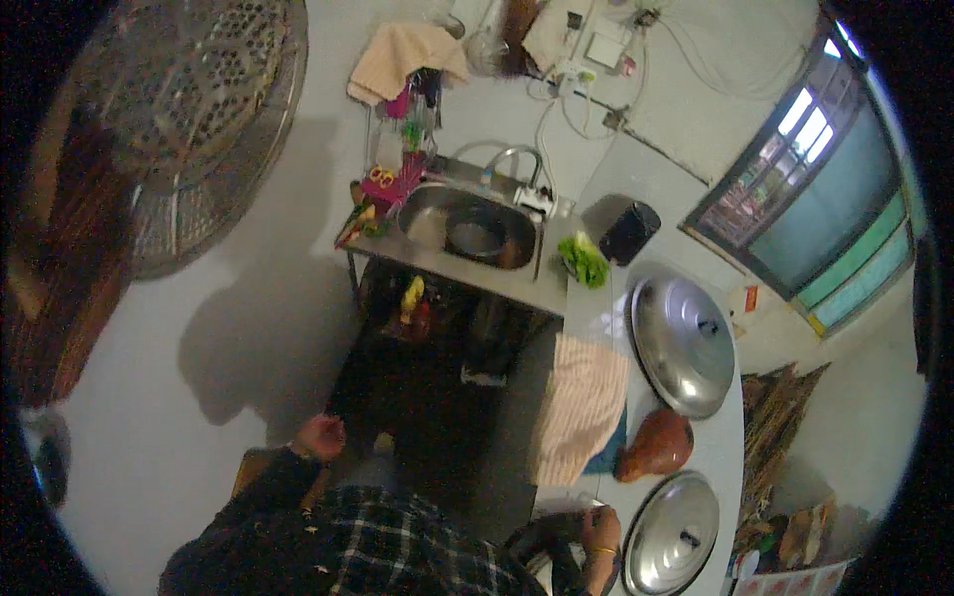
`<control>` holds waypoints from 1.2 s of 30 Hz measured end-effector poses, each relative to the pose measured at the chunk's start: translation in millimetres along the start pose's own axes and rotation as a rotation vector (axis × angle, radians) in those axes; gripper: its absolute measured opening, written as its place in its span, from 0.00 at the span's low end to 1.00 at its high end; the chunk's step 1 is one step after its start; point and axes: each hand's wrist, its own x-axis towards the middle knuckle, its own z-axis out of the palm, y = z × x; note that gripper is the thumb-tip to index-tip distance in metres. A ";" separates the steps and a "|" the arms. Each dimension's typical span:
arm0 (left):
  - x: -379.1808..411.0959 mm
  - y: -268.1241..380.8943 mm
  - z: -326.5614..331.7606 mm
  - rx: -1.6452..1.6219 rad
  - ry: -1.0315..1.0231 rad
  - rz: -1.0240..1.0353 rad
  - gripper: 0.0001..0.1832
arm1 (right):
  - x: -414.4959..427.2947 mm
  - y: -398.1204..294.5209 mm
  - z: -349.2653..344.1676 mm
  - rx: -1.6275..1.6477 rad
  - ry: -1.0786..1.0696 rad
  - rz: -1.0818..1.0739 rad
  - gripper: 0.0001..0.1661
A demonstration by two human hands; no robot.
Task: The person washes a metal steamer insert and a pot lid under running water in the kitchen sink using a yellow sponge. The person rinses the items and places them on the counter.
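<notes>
My left hand (322, 436) hangs in front of the dark floor at my side, its fingers blurred and seemingly curled; I see nothing in it. Over a dark wok or pot (533, 533) set in the white-topped counter, my right hand (601, 527) is bent at the far right of the rim. What its fingers grip, if anything, is hidden. A round metal lid (672, 533) with a dark handle lies just right of that hand. Beyond it are a brown gourd ladle (659, 447) and a larger metal lid (686, 346).
A striped peach towel (585, 406) drapes over the counter's near edge. Ahead stands a steel sink (425, 216) holding a round basin (477, 232), below a curved faucet (514, 153). Green leafy vegetables (585, 261) lie beside a black container (632, 232). Woven trays (201, 112) hang at left.
</notes>
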 end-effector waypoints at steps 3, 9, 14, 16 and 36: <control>56.5 47.8 68.8 -0.080 0.161 0.199 0.06 | 76.2 -81.4 9.1 0.049 -0.007 -0.113 0.16; 160.8 139.6 155.3 -0.079 0.311 0.272 0.04 | 249.5 -217.1 51.2 0.276 -0.073 -0.473 0.13; 249.1 196.5 188.6 -0.125 0.235 0.306 0.04 | 429.1 -277.8 131.1 0.309 -0.095 -0.388 0.15; 269.8 209.6 185.8 -0.114 0.222 0.347 0.05 | 494.9 -326.1 149.2 0.151 -0.177 -0.305 0.16; 480.3 302.6 231.1 0.291 0.565 -0.166 0.26 | 663.4 -401.4 251.0 0.028 -0.368 -0.904 0.15</control>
